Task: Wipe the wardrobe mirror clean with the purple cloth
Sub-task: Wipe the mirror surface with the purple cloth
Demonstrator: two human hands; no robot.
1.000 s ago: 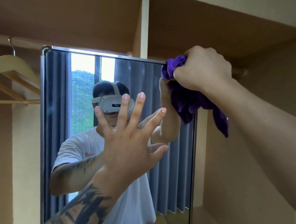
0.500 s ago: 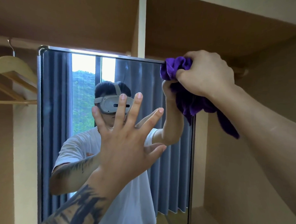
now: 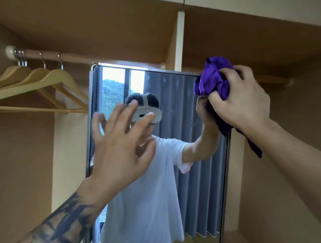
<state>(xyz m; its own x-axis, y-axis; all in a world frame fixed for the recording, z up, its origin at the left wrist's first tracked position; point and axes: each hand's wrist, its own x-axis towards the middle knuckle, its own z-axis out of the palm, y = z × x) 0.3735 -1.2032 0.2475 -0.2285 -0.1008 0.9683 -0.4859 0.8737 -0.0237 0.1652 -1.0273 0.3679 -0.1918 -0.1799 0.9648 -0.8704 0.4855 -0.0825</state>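
The tall wardrobe mirror [image 3: 199, 177] with a thin metal frame stands upright inside the wooden wardrobe. My right hand [image 3: 246, 99] grips the bunched purple cloth [image 3: 214, 81] and holds it against the mirror's top right corner; a tail of cloth hangs down below my wrist. My left hand [image 3: 119, 143] is raised with fingers spread in front of the mirror's left half; whether the palm touches the glass cannot be told. The glass reflects a person in a white shirt, grey curtains and a window.
Several wooden hangers [image 3: 39, 84] hang from a rail [image 3: 49, 54] at the upper left, close to the mirror's left edge. A vertical wooden divider [image 3: 179, 40] rises behind the mirror's top. The wardrobe wall [image 3: 280, 198] stands on the right.
The view has swung left and up, bringing the hangers and rail into sight. My right hand still holds the cloth at the top right corner; my left hand has shifted towards the mirror's left side.
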